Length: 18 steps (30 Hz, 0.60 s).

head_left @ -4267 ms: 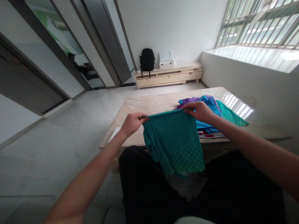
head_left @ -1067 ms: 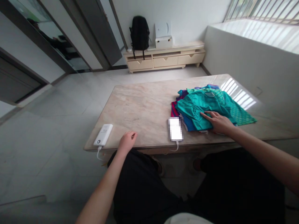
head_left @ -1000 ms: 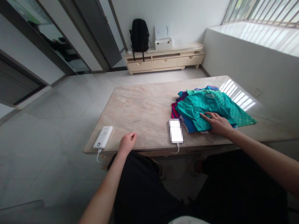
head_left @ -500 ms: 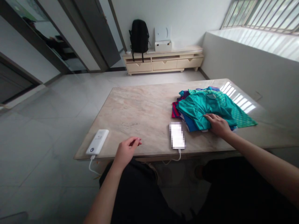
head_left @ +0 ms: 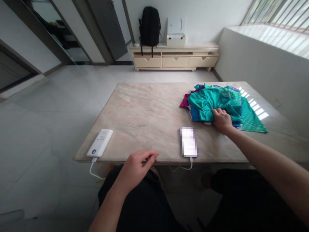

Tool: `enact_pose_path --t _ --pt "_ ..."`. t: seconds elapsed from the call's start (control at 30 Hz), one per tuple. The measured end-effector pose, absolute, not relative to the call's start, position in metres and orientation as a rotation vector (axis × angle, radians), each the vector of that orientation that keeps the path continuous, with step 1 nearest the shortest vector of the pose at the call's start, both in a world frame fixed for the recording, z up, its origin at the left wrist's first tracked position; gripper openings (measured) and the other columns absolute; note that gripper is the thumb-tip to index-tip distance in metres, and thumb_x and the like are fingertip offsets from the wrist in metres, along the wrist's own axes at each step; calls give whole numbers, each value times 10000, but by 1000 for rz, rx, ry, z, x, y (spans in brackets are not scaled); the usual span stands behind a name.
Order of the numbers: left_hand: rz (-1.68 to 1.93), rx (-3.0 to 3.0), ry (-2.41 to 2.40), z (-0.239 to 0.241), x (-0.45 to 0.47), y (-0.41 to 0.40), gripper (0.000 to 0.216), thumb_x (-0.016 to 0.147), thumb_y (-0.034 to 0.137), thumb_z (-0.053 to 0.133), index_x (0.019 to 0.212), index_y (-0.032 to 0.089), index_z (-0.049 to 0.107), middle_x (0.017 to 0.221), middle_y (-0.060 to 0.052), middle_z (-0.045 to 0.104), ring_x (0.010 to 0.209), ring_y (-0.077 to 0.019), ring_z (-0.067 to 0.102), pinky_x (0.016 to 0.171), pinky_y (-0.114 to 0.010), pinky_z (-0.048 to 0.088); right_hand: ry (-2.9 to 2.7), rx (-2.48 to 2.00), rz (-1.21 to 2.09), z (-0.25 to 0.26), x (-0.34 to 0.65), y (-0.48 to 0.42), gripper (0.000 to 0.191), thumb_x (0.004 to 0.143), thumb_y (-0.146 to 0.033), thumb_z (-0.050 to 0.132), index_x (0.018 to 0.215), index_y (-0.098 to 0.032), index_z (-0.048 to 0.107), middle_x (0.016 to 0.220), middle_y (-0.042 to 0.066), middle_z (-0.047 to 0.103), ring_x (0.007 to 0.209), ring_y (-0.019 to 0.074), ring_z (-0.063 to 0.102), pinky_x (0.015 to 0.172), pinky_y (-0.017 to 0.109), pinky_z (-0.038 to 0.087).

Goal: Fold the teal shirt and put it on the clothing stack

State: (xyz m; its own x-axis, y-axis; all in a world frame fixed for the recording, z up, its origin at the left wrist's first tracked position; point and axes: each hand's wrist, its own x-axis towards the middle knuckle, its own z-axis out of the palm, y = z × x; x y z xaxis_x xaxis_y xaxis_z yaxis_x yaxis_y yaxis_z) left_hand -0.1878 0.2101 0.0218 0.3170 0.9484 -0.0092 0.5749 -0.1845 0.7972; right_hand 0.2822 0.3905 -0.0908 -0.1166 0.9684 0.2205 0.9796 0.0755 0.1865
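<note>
Right hand [head_left: 221, 119] curls over a teal garment [head_left: 217, 100] atop piled clothes [head_left: 185, 101] on the table's [head_left: 135, 116] right side, any pinch hidden. It looks laid down but unsmoothed, long axis seemingly along the table, collar direction unclear. Left hand [head_left: 141, 166], fingertips together, hovers unladen at the table's near edge.

My feed shows a glossy, pinkish-beige, marble-patterned tabletop [head_left: 142, 109]. Near its front left corner I see a white power bank [head_left: 99, 143] lying flat; right of centre, close to the front edge, a smartphone [head_left: 188, 141]. Beyond that, farther right, lies a rumpled pile of clothes [head_left: 217, 100].
</note>
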Motion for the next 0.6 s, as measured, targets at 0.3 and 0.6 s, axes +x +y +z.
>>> enact_pose_path --t 0.3,0.6 --pt "724 1809 1296 33 -192 208 236 1036 376 564 970 253 755 908 11 770 870 -162 718 793 -247 536 -2303 -2097 -406 -88 204 454 389 833 -218 685 1196 -101 610 1168 186 629 1025 312 577 802 354 435" --pt "746 1794 1299 35 -191 207 232 1037 374 572 1012 246 763 893 19 770 854 -141 720 786 -221 534 -2518 -1783 -211 -78 72 461 338 878 -176 675 1207 -135 609 1224 174 611 1077 292 556 827 337 457"
